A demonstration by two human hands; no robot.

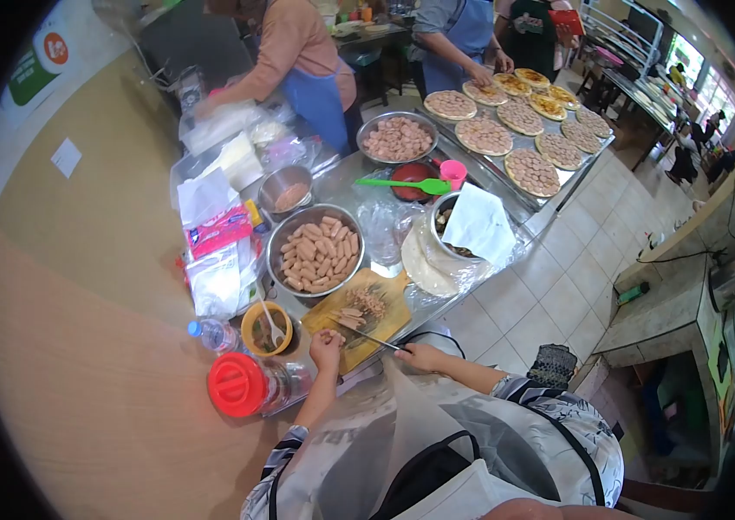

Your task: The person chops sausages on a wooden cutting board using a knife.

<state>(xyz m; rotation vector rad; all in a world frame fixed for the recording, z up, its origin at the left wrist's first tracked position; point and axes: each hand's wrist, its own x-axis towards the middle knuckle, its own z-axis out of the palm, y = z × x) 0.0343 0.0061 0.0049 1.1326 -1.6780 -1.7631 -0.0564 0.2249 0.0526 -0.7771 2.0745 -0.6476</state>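
Observation:
My right hand grips a knife, its blade slanting leftward over a wooden cutting board. At the board's near-left edge my left hand is closed with curled fingers; what is inside them is too small to make out. Sliced sausage pieces lie in a small heap on the board, and a few longer strips rest by the blade. Just beyond the board stands a steel bowl full of whole sausages.
Left of the board are a yellow tub with a spoon, a red-lidded jar and a water bottle. Farther back sit a bowl of sliced sausage, a green spatula and topped pizzas. Aproned co-workers stand behind.

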